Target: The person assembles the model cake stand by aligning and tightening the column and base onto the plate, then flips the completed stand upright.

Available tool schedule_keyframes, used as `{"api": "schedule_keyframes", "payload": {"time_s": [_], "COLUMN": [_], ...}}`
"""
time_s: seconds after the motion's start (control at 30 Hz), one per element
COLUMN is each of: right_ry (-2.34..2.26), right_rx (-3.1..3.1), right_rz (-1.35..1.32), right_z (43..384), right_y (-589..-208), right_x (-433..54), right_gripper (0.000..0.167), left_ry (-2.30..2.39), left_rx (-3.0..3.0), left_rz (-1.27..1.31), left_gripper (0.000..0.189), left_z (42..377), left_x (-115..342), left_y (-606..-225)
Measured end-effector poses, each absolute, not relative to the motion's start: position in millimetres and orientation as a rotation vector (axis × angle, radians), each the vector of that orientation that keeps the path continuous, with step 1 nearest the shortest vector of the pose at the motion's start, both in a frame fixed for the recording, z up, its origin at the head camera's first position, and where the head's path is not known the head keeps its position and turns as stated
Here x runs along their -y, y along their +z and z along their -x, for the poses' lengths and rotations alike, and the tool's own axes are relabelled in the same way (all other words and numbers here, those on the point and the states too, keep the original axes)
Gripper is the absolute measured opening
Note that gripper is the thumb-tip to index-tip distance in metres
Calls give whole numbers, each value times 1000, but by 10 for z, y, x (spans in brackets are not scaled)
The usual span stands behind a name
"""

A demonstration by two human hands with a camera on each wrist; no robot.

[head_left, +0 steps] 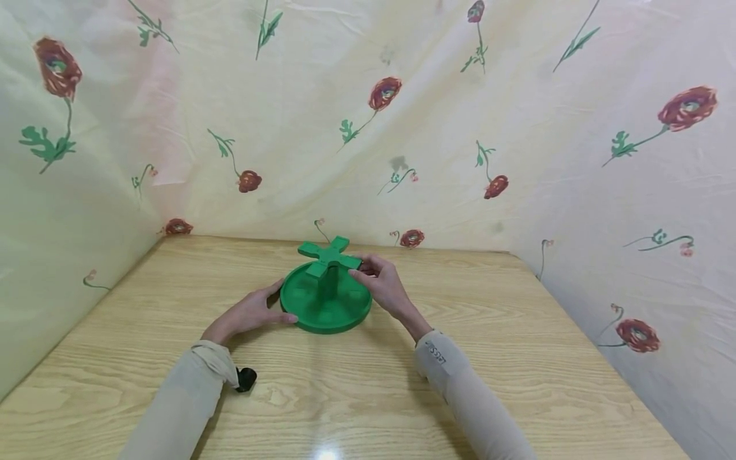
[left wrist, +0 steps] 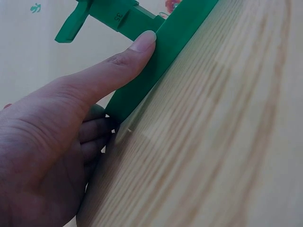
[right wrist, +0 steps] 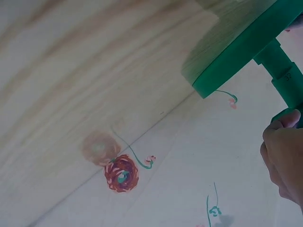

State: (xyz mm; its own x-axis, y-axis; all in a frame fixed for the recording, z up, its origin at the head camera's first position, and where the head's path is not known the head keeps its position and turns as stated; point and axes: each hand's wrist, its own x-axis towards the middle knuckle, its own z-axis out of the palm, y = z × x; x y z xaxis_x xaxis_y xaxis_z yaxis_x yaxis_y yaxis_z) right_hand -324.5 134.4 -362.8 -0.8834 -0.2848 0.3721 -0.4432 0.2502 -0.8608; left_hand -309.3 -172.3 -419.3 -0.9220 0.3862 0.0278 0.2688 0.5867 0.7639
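Observation:
A green round tray-like base [head_left: 313,318] with a raised rim sits on the wooden table. From its middle rises a green post [head_left: 328,284], topped by a flat green cross-shaped piece [head_left: 330,255] with several arms. My left hand [head_left: 251,312] grips the base's rim at the left; in the left wrist view its thumb [left wrist: 142,43] lies along the outer wall while the other fingers curl at the side. My right hand [head_left: 386,287] pinches one arm of the cross at the right. Small numbers mark the post [right wrist: 287,80] in the right wrist view.
The wooden table [head_left: 489,332] reaches back to a pale flowered cloth [head_left: 310,115] that hangs behind and at both sides. A small black device [head_left: 246,379] is at the left cuff.

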Motion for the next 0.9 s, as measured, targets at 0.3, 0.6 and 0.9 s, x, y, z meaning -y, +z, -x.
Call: {"api": "schedule_keyframes", "payload": {"time_s": [0.3, 0.6, 0.9], "right_ry": [1620, 1596, 1606], "right_rx": [2364, 2389, 2379], "right_rz": [-709, -728, -715], "right_z": [3197, 3164, 3111], "right_y": [-3630, -3648, -3657], "right_x": [-1336, -1306, -1254], "right_gripper": [27, 33, 31], "left_ry": [1244, 1246, 1250], "left_rx": [-2669, -2679, -2682], "left_rz": [-570, -576, -579], "left_gripper": [112, 113, 112], "left_z": [3096, 3098, 3074], "left_x": [1717, 1735, 1722], "left_y": [-4185, -4195, -4184]}}
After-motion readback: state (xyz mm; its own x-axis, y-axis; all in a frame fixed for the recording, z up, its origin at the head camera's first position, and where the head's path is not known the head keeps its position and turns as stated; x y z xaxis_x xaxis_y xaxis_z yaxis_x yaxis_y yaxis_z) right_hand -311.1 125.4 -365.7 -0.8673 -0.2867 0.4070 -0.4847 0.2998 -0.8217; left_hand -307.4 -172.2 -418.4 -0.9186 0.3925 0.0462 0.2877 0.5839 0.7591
